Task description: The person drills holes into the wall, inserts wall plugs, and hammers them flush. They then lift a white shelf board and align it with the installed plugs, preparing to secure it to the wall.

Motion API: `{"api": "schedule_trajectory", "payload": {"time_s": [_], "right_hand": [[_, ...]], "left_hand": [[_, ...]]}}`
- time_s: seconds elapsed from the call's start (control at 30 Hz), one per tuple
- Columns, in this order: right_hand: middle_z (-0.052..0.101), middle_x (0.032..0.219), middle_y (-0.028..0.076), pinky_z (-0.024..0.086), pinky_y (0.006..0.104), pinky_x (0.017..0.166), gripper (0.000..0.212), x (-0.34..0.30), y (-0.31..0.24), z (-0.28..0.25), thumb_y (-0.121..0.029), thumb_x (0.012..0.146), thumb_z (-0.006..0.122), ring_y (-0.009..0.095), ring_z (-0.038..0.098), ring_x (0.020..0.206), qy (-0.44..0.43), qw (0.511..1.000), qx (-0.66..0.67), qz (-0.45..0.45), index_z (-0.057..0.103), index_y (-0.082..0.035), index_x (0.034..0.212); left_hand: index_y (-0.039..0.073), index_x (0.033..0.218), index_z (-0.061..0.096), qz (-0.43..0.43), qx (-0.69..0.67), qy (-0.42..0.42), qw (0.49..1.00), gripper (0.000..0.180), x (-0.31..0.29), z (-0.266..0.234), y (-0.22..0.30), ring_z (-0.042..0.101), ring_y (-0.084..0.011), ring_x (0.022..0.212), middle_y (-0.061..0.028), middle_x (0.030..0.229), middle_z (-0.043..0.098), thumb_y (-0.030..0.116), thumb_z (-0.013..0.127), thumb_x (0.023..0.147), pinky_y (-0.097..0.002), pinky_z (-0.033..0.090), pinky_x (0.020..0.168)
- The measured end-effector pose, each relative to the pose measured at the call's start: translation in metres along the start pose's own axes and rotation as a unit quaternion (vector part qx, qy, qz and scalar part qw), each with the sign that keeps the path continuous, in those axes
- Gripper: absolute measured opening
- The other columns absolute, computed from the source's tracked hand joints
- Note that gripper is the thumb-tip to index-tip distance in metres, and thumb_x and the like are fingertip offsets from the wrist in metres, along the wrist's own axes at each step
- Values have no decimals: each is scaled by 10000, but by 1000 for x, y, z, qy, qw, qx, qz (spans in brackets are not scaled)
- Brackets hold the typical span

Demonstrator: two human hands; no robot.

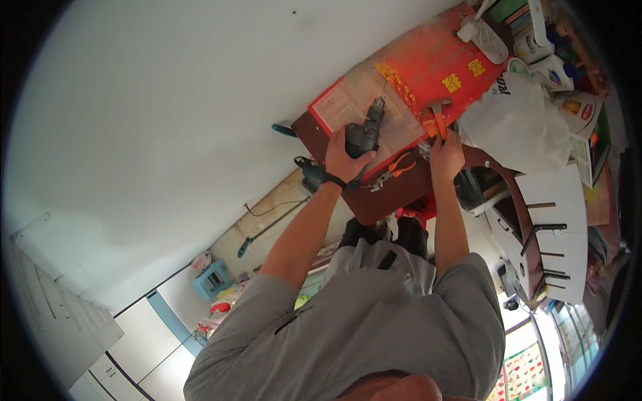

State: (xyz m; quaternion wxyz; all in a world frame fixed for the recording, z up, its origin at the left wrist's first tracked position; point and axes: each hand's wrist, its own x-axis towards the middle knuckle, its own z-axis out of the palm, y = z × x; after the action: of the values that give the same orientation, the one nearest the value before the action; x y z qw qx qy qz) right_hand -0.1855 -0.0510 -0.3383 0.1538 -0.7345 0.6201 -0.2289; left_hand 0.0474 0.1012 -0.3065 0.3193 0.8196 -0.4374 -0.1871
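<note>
My left hand (pixel 344 159) is wrapped around the rear of a dark power drill (pixel 365 134). The drill lies on a pale printed panel of the red sheet (pixel 428 57), its chuck pointing away from me. To the right, my right hand (pixel 447 157) has its fingers closed at the orange handle of what looks like a small hammer (pixel 436 123), with a grey metal head at the far end. Between my hands, near the table edge, lie orange-handled pliers (pixel 399 166). A small clear item (pixel 424 149) sits beside my right fingers.
The brown table (pixel 374 200) stands against a white wall (pixel 167 120). On its right are a white plastic bag (pixel 515 123), several tubs and a white power strip (pixel 487 41). A dark tool (pixel 311 175) is by my left wrist. White cabinets (pixel 555 227) stand at right.
</note>
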Motion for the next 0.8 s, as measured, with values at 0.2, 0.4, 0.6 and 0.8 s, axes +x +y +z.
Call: {"api": "schedule_trajectory", "payload": {"time_s": [0.2, 0.4, 0.6, 0.8], "right_hand": [[656, 1025, 146, 554, 473, 788, 299, 5, 3, -7, -160, 849, 739, 375, 667, 976, 10, 999, 4, -46, 704, -64, 1130], [686, 1124, 162, 551, 451, 871, 289, -9, 13, -32, -99, 838, 736, 385, 661, 1040, 45, 992, 51, -106, 713, -26, 1116], [713, 1033, 132, 564, 443, 839, 207, -63, -4, -66, -28, 818, 714, 355, 684, 976, -5, 985, 117, -130, 735, -36, 1024], [692, 944, 101, 575, 435, 759, 214, -144, -42, -35, 2, 777, 703, 318, 690, 895, -187, 941, 216, -183, 748, -76, 971]], "left_hand": [[-11, 1373, 555, -11, -6, -8, 1000, 869, -1, -1, 0, 630, -392, 1146, -219, 1219, 620, 425, 912, 711, -480, 507, 984], [-11, 1411, 535, -21, -4, -10, 1000, 915, 0, 0, -2, 628, -392, 1168, -219, 1250, 619, 408, 927, 697, -470, 501, 1009], [-48, 1498, 436, -60, 2, -57, 997, 1114, 2, -4, -4, 537, -425, 1314, -270, 1434, 508, 539, 904, 676, -483, 471, 1099], [-59, 1471, 459, -44, -15, -45, 998, 1096, 2, -2, -4, 556, -429, 1266, -260, 1385, 533, 535, 905, 666, -486, 485, 1056]]}}
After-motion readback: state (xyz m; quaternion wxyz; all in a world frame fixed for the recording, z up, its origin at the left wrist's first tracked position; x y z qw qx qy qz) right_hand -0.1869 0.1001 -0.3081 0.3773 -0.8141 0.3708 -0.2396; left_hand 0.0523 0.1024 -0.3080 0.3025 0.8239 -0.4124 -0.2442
